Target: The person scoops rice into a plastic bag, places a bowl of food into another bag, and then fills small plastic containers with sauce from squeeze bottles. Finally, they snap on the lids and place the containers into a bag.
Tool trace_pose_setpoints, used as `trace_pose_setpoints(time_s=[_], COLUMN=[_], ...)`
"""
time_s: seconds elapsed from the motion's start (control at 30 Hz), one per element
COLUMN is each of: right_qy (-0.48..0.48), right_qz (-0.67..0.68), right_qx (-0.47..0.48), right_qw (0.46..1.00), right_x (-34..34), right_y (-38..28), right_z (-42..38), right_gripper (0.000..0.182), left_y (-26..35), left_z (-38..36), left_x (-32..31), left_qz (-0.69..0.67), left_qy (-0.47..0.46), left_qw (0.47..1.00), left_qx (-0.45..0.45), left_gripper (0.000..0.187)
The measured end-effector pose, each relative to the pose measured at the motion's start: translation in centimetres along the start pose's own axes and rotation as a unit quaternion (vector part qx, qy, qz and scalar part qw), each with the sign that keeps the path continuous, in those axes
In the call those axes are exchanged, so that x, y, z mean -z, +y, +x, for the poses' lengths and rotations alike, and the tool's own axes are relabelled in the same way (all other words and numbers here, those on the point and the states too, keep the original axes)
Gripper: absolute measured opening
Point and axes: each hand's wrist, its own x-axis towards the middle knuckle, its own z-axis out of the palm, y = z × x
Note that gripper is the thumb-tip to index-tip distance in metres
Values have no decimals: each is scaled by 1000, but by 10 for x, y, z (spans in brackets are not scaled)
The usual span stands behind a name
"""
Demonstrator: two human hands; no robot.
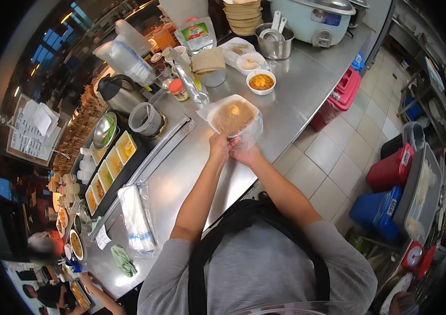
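Note:
A white bowl of brown food [233, 115] stands on the steel counter in front of me, with clear plastic [252, 134] around it. At the bowl's near side my left hand [218, 147] is closed, its fingers pinching the plastic. Right beside it, my right hand [244, 152] is closed on the plastic too, and the two hands touch. My fingertips are partly hidden. Just beyond the bowl is a smaller white bowl of orange-brown stew [261, 82].
Behind stand a steel pot [275, 43] with ladles and a rice cooker [320, 21]. A tray of toppings [111, 170], a jug [120, 92] and a pack of plastic bags [137, 218] lie left. Bins [343, 89] stand right. Another person's arm [102, 296] reaches in lower left.

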Motion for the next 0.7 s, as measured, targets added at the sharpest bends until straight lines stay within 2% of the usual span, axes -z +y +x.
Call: trace_pose_setpoints(time_s=[0.03,0.1,0.13,0.17,0.2,0.23,0.3,0.33,0.4,0.53,0.6,0.63,0.7], right_qy=[-2,144,143,246,339,336,301,297,276,197,161,161,250], right_qz=[-3,-103,-106,-214,-318,-322,-409,-413,-445,-492,-572,-573,-593], right_qx=[-6,-50,-59,18,95,84,256,243,186,139,165,162,312], right_qw=[1000,983,982,945,880,881,823,826,831,837,787,787,699], right_x=[-7,-23,-31,-40,-47,-53,-62,-60,-55,-18,-15,-14,-13], right_y=[-7,-19,-24,-29,-35,-40,-49,-52,-56,-50,-48,-48,-29], right_z=[-4,-18,-28,-38,-43,-43,-35,-27,-5,25,21,15,9], right_gripper=[39,42,42,43,44,44,48,48,48,46,42,42,37], left_y=[2,5,7,10,14,17,18,19,18,7,-2,-5,-7], left_z=[7,19,29,42,51,56,65,65,66,62,33,23,-28], left_x=[-2,-1,1,5,6,5,-1,-4,-11,-1,6,22,50], left_qz=[-5,26,20,36,52,45,18,11,-52,-44,112,140,185], left_qy=[3,-54,-47,-64,-80,-69,-61,-48,-91,-10,89,88,62], left_qw=[1000,997,997,996,995,996,997,997,991,989,941,937,941], left_qx=[-5,-52,-55,-48,-42,-44,-48,-51,-77,-140,-307,-309,-277], left_gripper=[21,22,22,22,23,23,23,23,23,26,27,24,22])
